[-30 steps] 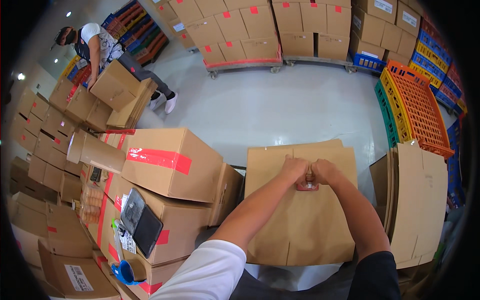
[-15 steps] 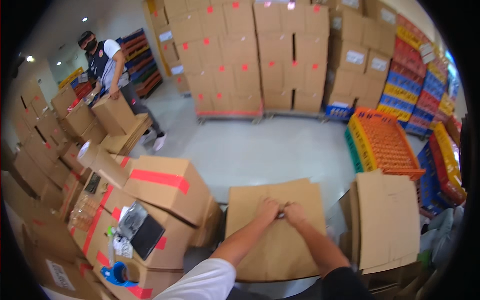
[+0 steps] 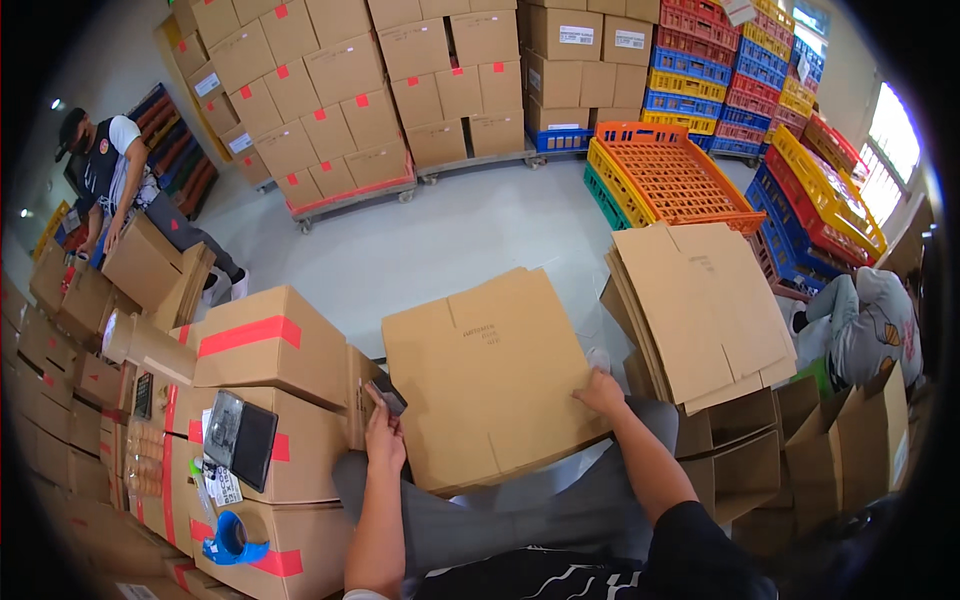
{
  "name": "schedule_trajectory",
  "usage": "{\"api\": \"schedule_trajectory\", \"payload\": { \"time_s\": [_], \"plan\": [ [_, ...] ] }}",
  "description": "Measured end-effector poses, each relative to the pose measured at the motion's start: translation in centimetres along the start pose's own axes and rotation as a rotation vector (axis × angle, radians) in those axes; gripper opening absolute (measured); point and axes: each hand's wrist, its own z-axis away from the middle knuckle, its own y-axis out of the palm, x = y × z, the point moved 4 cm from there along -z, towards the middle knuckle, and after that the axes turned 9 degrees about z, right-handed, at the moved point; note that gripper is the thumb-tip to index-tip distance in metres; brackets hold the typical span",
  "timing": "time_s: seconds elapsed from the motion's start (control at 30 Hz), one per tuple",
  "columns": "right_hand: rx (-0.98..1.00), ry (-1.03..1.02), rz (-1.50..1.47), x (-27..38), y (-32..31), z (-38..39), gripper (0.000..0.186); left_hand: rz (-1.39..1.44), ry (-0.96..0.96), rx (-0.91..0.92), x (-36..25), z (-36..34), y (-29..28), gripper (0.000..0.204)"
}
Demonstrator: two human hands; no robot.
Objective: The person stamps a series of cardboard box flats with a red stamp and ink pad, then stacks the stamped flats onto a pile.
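Observation:
A flattened cardboard box (image 3: pixel 480 400) lies in front of me above my lap, with a small printed mark on its upper half. At its left edge my left hand (image 3: pixel 385 438) is closed on a small dark block that looks like a rubber stamp (image 3: pixel 388 394), held up clear of the sheet. My right hand (image 3: pixel 602 392) pinches the box's right edge, thumb on top; the fingers underneath are partly hidden. To the right lies a stack of flattened boxes (image 3: pixel 705 320), its top one bearing a similar mark.
Taped cartons (image 3: pixel 250 335) at my left carry a black case (image 3: pixel 240 440) and a blue tape dispenser (image 3: pixel 235 538). Open cartons (image 3: pixel 735 465) stand at lower right. Ahead are an orange crate (image 3: pixel 680 175) and stacked cartons. One person (image 3: pixel 120 170) stands far left; another (image 3: pixel 880 320) sits right.
My hands were together pressing on the middle of the sheet; they have parted to its two edges. The printed mark now shows. My view has turned right.

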Motion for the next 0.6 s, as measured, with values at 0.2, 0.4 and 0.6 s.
{"api": "schedule_trajectory", "payload": {
  "time_s": [0.2, 0.4, 0.6],
  "plan": [
    [-0.110, 0.023, 0.035, 1.5, 0.5, -0.1, 0.065, -0.232, 0.062, 0.180, 0.2, -1.4, -0.4, 0.039],
    [0.067, -0.031, 0.047, 1.5, 0.0, -0.3, 0.074, -0.230, -0.114, 0.102, 1.5, -1.3, -0.9, 0.029],
    [-0.067, 0.007, -0.055, 0.4, 0.2, -0.5, 0.072, -0.328, -0.093, 0.061, 0.3, 1.3, 0.6, 0.031]
  ]
}}
